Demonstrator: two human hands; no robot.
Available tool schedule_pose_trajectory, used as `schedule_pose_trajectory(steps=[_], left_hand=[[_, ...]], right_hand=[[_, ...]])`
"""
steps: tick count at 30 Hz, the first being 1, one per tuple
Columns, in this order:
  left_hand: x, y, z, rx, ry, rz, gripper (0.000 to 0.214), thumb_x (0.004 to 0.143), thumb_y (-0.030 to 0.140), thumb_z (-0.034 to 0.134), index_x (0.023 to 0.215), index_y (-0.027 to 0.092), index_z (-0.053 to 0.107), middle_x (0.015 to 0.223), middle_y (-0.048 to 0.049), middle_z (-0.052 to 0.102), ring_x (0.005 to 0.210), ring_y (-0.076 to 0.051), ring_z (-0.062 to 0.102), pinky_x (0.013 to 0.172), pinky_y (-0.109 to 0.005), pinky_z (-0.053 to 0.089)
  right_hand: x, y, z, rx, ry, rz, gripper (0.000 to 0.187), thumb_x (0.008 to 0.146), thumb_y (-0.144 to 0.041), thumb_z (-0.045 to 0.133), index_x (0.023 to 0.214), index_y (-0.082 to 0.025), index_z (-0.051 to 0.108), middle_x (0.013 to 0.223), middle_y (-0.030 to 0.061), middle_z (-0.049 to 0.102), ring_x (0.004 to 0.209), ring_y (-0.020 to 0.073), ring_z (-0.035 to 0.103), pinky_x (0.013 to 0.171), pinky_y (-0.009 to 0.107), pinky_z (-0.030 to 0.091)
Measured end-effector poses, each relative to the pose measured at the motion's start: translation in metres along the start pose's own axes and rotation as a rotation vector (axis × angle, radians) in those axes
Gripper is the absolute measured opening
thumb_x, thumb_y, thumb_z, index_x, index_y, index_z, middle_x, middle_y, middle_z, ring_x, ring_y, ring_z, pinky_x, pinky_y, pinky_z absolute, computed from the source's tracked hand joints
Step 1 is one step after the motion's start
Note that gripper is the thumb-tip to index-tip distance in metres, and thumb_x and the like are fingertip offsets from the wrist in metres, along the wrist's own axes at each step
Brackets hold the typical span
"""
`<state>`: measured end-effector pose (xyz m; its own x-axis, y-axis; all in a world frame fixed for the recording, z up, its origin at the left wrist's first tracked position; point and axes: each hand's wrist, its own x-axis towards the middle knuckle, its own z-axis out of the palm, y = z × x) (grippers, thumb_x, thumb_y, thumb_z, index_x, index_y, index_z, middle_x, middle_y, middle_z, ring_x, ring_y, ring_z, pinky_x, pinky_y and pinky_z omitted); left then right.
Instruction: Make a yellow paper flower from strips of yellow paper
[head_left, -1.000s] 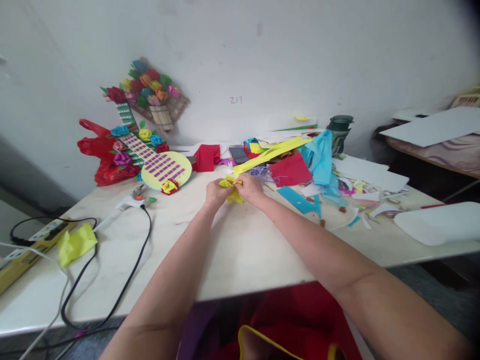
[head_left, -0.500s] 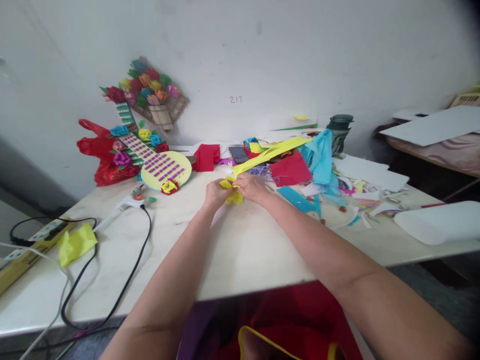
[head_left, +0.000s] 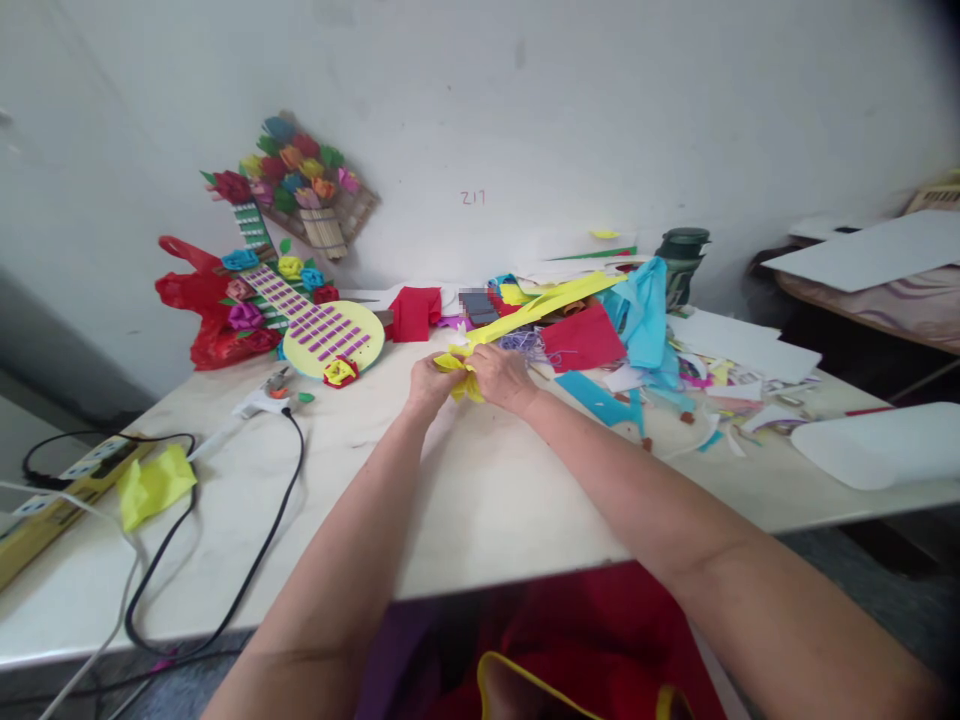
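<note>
Between my two hands is a yellow paper flower (head_left: pixel 466 386) with loose, crinkled petals, held a little above the white table (head_left: pixel 480 500). My left hand (head_left: pixel 433 384) pinches its left side, fingers closed. On the other side my right hand (head_left: pixel 501 376) grips it with bent fingers; the fingertips are partly hidden behind the petals. Just beyond my hands runs a long yellow paper strip (head_left: pixel 547 308). Left of them lies a flat guitar-shaped craft (head_left: pixel 334 330) with paper flowers on it.
A glue gun (head_left: pixel 262 402) and its black cord (head_left: pixel 289 490) lie left, near a power strip (head_left: pixel 82 475) and a yellow paper piece (head_left: pixel 156 487). Red paper (head_left: pixel 585 338), blue paper (head_left: pixel 643 315) and scraps cover the right. A dark green bottle (head_left: pixel 682 265) stands behind.
My fingers have shifted slightly on the yellow flower, and its petals are turned and pressed closer between my hands. The camera view has moved a little; the other things lie as before.
</note>
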<state>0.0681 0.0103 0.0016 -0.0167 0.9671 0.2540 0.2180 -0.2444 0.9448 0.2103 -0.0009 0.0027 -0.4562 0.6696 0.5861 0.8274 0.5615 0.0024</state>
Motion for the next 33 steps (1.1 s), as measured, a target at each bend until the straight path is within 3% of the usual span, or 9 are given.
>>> schedule_pose_trajectory(steps=[4, 8, 13, 17, 26, 33], left_hand=[[-0.002, 0.005, -0.01, -0.169, -0.18, -0.048, 0.04, 0.056, 0.03, 0.061, 0.093, 0.014, 0.062, 0.071, -0.0014, 0.062, 0.062, -0.014, 0.058, 0.057, -0.024, 0.046], [-0.002, 0.01, -0.018, -0.231, -0.227, -0.081, 0.037, 0.061, 0.037, 0.059, 0.089, 0.013, 0.062, 0.076, -0.0046, 0.063, 0.066, -0.016, 0.061, 0.059, -0.027, 0.048], [-0.003, 0.014, -0.02, -0.078, -0.293, -0.088, 0.034, 0.058, 0.029, 0.063, 0.088, 0.014, 0.064, 0.075, -0.003, 0.063, 0.067, -0.015, 0.06, 0.061, -0.026, 0.048], [-0.005, 0.015, -0.019, 0.081, -0.261, -0.061, 0.033, 0.049, 0.019, 0.067, 0.081, 0.011, 0.066, 0.059, 0.0002, 0.059, 0.057, -0.012, 0.054, 0.055, -0.024, 0.044], [-0.005, 0.006, -0.017, -0.267, -0.232, -0.191, 0.037, 0.045, 0.015, 0.073, 0.079, 0.011, 0.061, 0.06, 0.0012, 0.058, 0.054, -0.01, 0.055, 0.058, -0.026, 0.047], [-0.008, 0.0, -0.017, -0.347, -0.281, -0.204, 0.037, 0.046, 0.016, 0.075, 0.079, 0.012, 0.059, 0.065, -0.0003, 0.061, 0.058, -0.012, 0.058, 0.059, -0.027, 0.047]], right_hand=[[-0.001, 0.004, -0.001, 0.034, 0.015, -0.025, 0.025, 0.086, -0.018, 0.038, 0.094, -0.014, 0.062, 0.092, 0.0094, 0.06, 0.085, 0.018, 0.05, 0.064, 0.027, 0.032], [0.0, 0.006, -0.004, 0.014, -0.014, -0.046, 0.023, 0.085, -0.015, 0.04, 0.089, -0.014, 0.062, 0.09, 0.0095, 0.06, 0.083, 0.0179, 0.051, 0.063, 0.027, 0.033], [0.001, 0.006, -0.005, 0.003, -0.055, -0.093, 0.022, 0.081, -0.011, 0.042, 0.088, -0.013, 0.063, 0.089, 0.01, 0.06, 0.084, 0.0187, 0.052, 0.064, 0.027, 0.034], [0.001, 0.006, -0.008, 0.051, -0.068, -0.1, 0.023, 0.081, -0.013, 0.042, 0.087, -0.014, 0.064, 0.091, 0.0101, 0.061, 0.083, 0.0185, 0.053, 0.065, 0.027, 0.034], [0.007, 0.008, 0.0, 0.497, 0.032, 0.186, 0.012, 0.073, -0.022, 0.055, 0.073, -0.015, 0.065, 0.071, 0.0021, 0.063, 0.064, 0.0125, 0.051, 0.06, 0.023, 0.034], [0.009, 0.005, -0.006, 0.417, -0.01, 0.259, 0.015, 0.071, -0.025, 0.055, 0.065, -0.014, 0.062, 0.061, 0.0008, 0.058, 0.056, 0.0106, 0.044, 0.053, 0.022, 0.028]])
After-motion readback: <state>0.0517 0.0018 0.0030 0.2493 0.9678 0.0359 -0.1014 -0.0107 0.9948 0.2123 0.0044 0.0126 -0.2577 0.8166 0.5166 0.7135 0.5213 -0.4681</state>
